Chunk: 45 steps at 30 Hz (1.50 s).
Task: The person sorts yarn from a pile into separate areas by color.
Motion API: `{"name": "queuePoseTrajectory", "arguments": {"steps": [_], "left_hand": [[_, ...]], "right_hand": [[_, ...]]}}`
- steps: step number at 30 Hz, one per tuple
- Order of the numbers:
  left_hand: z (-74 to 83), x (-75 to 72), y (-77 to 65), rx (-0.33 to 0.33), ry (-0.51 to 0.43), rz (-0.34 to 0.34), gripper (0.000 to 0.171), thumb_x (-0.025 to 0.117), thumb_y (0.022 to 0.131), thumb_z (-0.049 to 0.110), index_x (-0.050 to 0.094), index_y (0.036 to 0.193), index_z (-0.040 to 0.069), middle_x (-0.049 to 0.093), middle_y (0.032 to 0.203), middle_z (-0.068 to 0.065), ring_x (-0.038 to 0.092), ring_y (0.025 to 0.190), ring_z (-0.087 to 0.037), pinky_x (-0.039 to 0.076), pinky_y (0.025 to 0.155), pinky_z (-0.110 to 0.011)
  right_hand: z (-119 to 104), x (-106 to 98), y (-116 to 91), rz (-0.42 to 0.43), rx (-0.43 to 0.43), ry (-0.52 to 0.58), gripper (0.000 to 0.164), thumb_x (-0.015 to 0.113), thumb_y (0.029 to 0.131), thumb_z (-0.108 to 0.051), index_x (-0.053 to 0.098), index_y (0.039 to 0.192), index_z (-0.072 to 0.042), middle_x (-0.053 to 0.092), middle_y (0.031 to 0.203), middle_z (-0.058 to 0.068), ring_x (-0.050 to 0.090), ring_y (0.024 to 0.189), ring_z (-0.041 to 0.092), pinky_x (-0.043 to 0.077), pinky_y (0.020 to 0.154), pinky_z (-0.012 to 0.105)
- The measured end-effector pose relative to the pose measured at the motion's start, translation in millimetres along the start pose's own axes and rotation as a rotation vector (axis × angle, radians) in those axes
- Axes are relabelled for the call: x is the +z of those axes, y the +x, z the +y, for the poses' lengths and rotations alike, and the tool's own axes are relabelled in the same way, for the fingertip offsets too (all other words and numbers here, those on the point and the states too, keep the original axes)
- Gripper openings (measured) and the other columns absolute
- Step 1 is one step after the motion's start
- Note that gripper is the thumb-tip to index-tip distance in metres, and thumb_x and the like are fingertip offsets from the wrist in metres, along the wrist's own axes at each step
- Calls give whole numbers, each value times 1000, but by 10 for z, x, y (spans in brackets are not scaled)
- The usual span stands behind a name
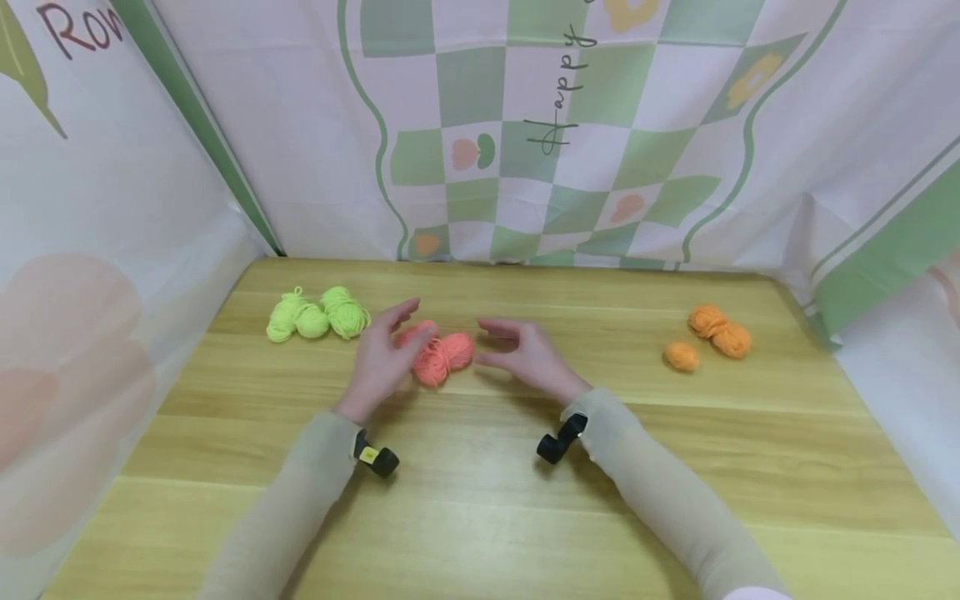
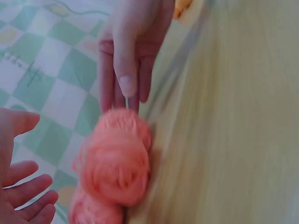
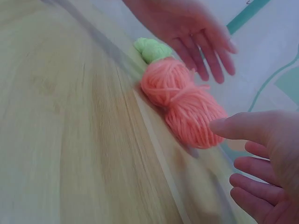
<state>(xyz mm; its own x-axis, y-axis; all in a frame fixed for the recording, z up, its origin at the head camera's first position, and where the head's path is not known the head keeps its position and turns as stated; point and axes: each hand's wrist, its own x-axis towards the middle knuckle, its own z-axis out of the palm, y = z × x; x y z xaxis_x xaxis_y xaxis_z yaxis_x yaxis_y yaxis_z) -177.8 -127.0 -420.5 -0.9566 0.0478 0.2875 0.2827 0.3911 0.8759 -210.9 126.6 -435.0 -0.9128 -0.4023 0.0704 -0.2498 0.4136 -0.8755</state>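
Note:
Coral-pink yarn (image 1: 444, 360), bundled in rounded lobes tied at the middle, lies on the wooden table between the two hands. On its left is my left hand (image 1: 378, 358), fingers extended and thumb overlapping the yarn's edge; whether it touches cannot be told. My right hand (image 1: 531, 358) faces it from the right, thumb and fingers apart, with a small gap to the yarn in the head view. In the right wrist view the right thumb (image 3: 224, 127) overlaps the coral yarn (image 3: 194, 116). Neither hand grips anything.
Lime-green yarn bundles (image 1: 345, 312) lie at the back left, close beyond the left hand. Toward the back right are a twisted orange yarn bundle (image 1: 720, 331) and a small orange ball (image 1: 681, 357). A patterned curtain (image 1: 480, 200) hangs along the table's (image 1: 480, 517) back edge.

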Motion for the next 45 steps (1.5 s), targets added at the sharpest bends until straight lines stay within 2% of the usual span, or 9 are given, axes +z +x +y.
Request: {"name": "queuePoseTrajectory", "arguments": {"steps": [8, 12, 18, 26, 30, 35, 38, 41, 45], "left_hand": [[235, 127, -40, 42, -26, -7, 57, 75, 95, 32, 58, 142, 7, 58, 141, -9, 52, 128, -27, 43, 108, -48], [287, 199, -57, 73, -57, -21, 55, 76, 95, 29, 59, 142, 7, 59, 140, -12, 53, 127, -29, 46, 104, -51], [355, 331, -86, 85, -125, -55, 53, 77, 94, 25, 59, 141, 7, 60, 139, -11, 56, 126, -30, 46, 106, -46], [460, 530, -144, 93, -68, -121, 55, 75, 95, 32, 58, 143, 12, 58, 142, 1, 50, 130, -18, 39, 111, -41], [474, 621, -159, 103, -80, -146, 54, 76, 95, 29, 58, 143, 12, 57, 142, 3, 50, 130, -15, 40, 111, -37], [464, 716, -195, 81, -109, -175, 55, 77, 93, 31, 58, 143, 14, 57, 142, 4, 51, 130, -16, 43, 109, -45], [447, 767, -219, 83, -98, -197, 56, 77, 93, 32, 58, 143, 14, 58, 142, 3, 51, 129, -17, 42, 109, -43], [431, 816, -247, 80, -81, -220, 57, 77, 93, 34, 58, 143, 14, 58, 142, 1, 52, 128, -16, 41, 109, -37], [411, 883, -273, 77, -78, -237, 59, 77, 92, 34, 58, 143, 12, 59, 142, 0, 53, 127, -17, 41, 108, -36]], "right_hand": [[61, -110, -108, 0, -19, 10, 62, 85, 85, -21, 61, 139, -3, 62, 138, 11, 56, 128, 28, 42, 109, 43], [95, -172, -174, 5, 4, 25, 63, 85, 86, -22, 60, 140, -4, 62, 138, 11, 56, 128, 27, 43, 109, 42], [161, -302, -267, 29, -8, 50, 63, 85, 86, -18, 59, 140, 1, 62, 137, 16, 56, 128, 33, 43, 109, 48], [224, -447, -396, 61, 0, 13, 65, 85, 86, -23, 58, 140, 0, 60, 139, 16, 56, 128, 33, 42, 109, 47], [171, -505, -502, 66, 27, -13, 63, 83, 88, -20, 57, 141, 0, 59, 140, 18, 55, 128, 35, 41, 110, 50], [205, -566, -619, 75, 43, -6, 61, 82, 89, -15, 56, 141, 3, 57, 141, 21, 54, 129, 39, 39, 111, 52], [332, -607, -669, 93, 32, -11, 63, 83, 88, -22, 58, 141, -1, 60, 140, 16, 56, 128, 34, 41, 110, 48], [372, -653, -738, 104, 36, -22, 63, 84, 87, -26, 59, 141, -2, 61, 139, 14, 57, 127, 32, 42, 109, 47], [398, -720, -836, 123, 57, -44, 64, 84, 87, -29, 60, 141, -3, 61, 138, 12, 58, 126, 31, 44, 107, 47]]}}
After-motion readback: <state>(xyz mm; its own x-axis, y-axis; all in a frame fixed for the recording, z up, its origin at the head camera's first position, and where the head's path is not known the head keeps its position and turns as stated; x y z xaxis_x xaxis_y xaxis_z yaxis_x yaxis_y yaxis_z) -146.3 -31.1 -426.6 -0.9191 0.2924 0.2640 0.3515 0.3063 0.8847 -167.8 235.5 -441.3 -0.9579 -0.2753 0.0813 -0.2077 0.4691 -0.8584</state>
